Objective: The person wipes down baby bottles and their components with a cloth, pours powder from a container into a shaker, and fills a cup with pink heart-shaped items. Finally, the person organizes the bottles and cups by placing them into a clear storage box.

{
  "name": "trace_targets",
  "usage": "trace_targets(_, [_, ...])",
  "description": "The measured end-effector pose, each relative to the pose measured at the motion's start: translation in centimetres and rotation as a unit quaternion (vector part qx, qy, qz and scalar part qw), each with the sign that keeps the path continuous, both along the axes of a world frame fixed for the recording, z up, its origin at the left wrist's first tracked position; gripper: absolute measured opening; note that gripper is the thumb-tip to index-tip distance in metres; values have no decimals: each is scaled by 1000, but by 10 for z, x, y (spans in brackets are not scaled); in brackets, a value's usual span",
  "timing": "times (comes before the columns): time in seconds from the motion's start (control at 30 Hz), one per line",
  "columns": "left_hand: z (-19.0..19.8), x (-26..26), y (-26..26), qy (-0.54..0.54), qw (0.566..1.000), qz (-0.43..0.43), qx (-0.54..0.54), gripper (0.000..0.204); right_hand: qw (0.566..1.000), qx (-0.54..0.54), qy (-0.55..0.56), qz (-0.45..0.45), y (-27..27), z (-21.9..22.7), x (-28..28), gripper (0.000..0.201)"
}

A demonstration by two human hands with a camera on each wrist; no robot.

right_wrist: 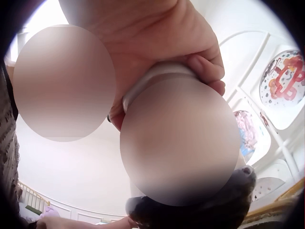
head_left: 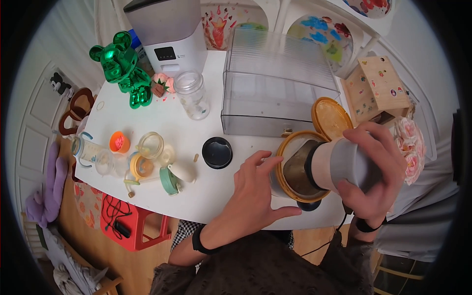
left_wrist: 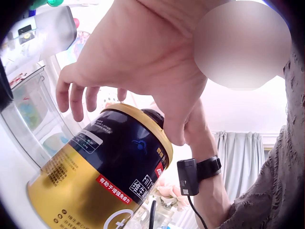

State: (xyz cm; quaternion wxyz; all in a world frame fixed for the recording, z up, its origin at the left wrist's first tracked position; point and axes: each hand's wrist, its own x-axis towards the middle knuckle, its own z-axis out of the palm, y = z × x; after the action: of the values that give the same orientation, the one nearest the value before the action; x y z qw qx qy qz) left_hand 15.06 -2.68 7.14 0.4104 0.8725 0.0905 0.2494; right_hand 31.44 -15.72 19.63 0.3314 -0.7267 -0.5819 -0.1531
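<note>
My right hand grips the grey end of a pale pink and grey cylinder with a black collar. The cylinder lies tilted, its collar over the mouth of a milk powder can. Gold and dark blue with printed lettering, the can stands with its gold lid flipped back at the far side. Beside the near-left rim is my left hand, its fingers spread and thumb out, fingertips close to the rim. In the right wrist view, a blurred patch hides much of the cylinder held by the right hand.
Left of the can lies a black round lid. Baby bottle parts, including a green cap, cluster on the left of the white table. A clear case, glass jar and green bear figure stand behind; pink flowers at right.
</note>
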Motion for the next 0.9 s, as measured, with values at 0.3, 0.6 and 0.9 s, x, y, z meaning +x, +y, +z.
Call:
trace_targets(0.3, [6, -21, 0, 124, 992, -8, -10, 103, 1000, 27, 2, 10, 5, -4, 3, 55])
trace_targets(0.6, [2, -21, 0, 164, 986, -34, -19, 105, 996, -11, -85, -7, -9, 46, -2, 70])
trace_targets(0.9, [-1, -23, 0, 144, 989, -33, -19, 97, 998, -56, -38, 1, -2, -2, 6, 57])
